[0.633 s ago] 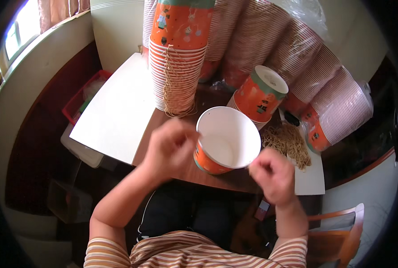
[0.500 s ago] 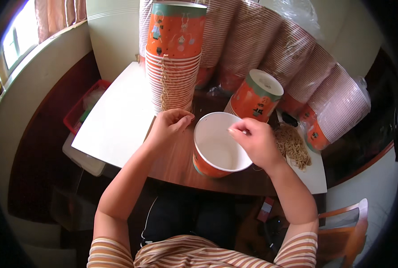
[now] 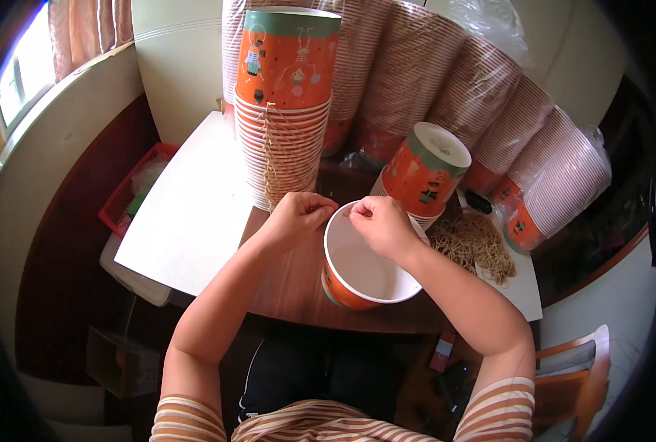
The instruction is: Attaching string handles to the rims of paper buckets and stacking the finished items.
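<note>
The open bucket (image 3: 354,269) stands on the bench (image 3: 284,295). At its left, the left hand (image 3: 297,219) presses its fingertips together; over its mouth, the right hand (image 3: 384,225) does likewise, any contents unclear. Tan bands (image 3: 479,247) lie right of the bucket.

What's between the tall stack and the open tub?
In the head view, the left hand lies between the tall stack and the open tub.
</note>
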`<state>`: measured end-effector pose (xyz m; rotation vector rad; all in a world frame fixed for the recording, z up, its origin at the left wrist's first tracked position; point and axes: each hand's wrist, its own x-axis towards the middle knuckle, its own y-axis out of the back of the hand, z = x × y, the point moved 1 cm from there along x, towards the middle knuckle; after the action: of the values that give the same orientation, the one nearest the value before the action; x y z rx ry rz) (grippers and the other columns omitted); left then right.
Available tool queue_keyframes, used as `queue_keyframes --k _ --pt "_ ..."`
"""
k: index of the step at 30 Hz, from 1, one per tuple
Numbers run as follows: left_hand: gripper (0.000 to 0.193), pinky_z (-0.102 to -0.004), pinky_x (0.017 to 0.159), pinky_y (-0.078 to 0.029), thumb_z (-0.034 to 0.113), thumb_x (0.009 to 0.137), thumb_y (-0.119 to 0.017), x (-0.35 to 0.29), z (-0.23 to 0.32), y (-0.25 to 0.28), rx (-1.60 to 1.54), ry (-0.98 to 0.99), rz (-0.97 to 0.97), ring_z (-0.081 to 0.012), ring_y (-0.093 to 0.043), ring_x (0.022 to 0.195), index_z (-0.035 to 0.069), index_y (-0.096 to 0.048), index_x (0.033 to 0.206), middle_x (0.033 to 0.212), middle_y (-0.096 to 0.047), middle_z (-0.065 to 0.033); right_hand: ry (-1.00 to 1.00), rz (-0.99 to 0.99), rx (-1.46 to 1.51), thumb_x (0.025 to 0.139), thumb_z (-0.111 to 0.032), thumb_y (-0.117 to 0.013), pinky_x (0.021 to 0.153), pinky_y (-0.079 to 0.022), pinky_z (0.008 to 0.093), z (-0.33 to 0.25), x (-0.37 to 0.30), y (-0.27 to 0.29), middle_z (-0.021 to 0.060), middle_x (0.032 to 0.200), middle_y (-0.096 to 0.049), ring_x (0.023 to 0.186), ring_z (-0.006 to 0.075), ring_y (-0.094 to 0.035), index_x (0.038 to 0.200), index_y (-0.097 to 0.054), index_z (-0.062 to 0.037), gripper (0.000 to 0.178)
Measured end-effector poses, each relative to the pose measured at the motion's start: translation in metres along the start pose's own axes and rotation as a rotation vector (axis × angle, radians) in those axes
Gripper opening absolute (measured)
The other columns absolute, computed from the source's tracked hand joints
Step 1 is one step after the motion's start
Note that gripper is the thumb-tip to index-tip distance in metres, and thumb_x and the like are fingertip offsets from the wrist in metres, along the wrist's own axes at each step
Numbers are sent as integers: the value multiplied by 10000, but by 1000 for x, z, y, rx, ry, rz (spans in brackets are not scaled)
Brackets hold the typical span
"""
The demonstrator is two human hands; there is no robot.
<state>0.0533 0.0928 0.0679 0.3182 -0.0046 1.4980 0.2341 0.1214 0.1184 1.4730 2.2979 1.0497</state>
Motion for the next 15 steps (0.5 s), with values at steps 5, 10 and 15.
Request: queue_keyframes --k 5,10,15 --pt "201 -209 646 -483 102 910 -560 2 -3 0 -51 1 3 -56 -566 745 -47 -654 1008 841 -649 -30 -9 14 -57 786 -125 -595 564 -480 335 1 1 0 129 663 -639 606 212 -631 757 -635 -12 123" --pt "201 -214 635 -476 94 900 -559 0 14 -3 -42 9 -14 -50 -556 734 -45 -655 1009 811 -652 -30 -26 30 -30 790 -132 -596 562 -477 344 2 1 -1 137 669 -640 608 233 -633 757 -632 -9 133" --pt "204 -203 629 -468 104 905 -565 -1 18 -1 -48 44 -42 -45 -550 731 -36 -655 1023 824 -645 -13 20 75 -35 794 -142 -602 566 -479 349 1 2 -3 148 665 -639 605 247 -634 749 -630 -6 146"
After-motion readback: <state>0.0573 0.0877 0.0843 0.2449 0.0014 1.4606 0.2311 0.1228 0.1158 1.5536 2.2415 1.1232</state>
